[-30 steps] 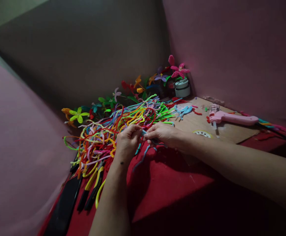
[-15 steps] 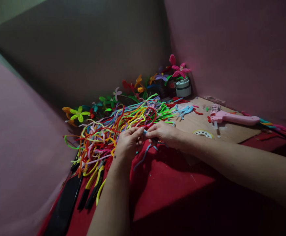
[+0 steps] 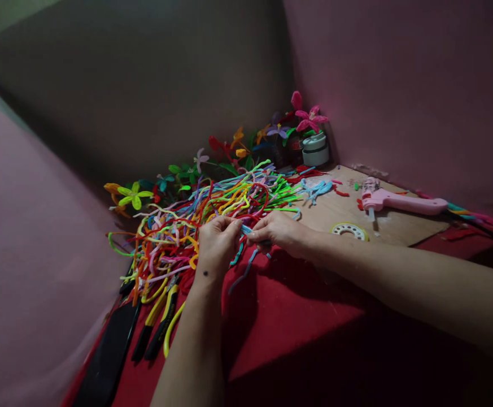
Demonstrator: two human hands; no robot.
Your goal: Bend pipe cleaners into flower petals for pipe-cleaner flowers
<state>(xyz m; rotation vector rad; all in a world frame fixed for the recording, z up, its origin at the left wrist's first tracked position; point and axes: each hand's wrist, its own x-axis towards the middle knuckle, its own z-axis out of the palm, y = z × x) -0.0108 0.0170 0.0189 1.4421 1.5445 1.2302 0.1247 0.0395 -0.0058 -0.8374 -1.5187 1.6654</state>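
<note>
My left hand (image 3: 216, 243) and my right hand (image 3: 279, 232) meet over a red cloth (image 3: 288, 316), fingertips pinched together on a light blue pipe cleaner (image 3: 243, 259) whose loose ends hang down between them. Just beyond the hands lies a big tangled heap of pipe cleaners (image 3: 204, 217) in red, yellow, green, orange, blue and purple. Both hands are closed on the blue piece.
Finished pipe-cleaner flowers (image 3: 308, 117) line the back wall, beside a white round container (image 3: 315, 150). A pink glue gun (image 3: 398, 201) and a tape roll (image 3: 349, 230) lie on a wooden board (image 3: 382, 221). Yellow-handled pliers (image 3: 157, 325) and a black flat object (image 3: 106, 362) lie at left.
The hands stay together on the blue pipe cleaner, with only small finger movements; the view has shifted slightly.
</note>
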